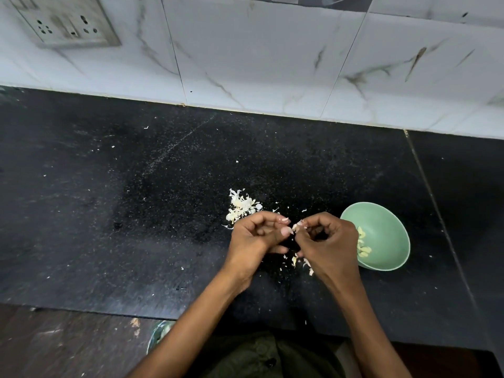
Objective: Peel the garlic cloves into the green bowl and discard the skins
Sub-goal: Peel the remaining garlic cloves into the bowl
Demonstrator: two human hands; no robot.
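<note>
Above the black counter, my left hand (257,237) and my right hand (330,241) meet fingertip to fingertip. Between them they pinch a small pale garlic clove (296,227) with skin still on it. The green bowl (387,230) stands just right of my right hand and holds several peeled yellowish cloves (362,245). A heap of white garlic skins (242,207) lies on the counter just beyond my left hand. More skin scraps (298,261) lie below my hands.
The black stone counter (136,200) runs back to a white marble-tiled wall (272,64) with a socket plate (65,23) at the upper left. Tiny skin flecks dot the counter. A glass vessel (159,334) shows below the counter's front edge, beside my left forearm.
</note>
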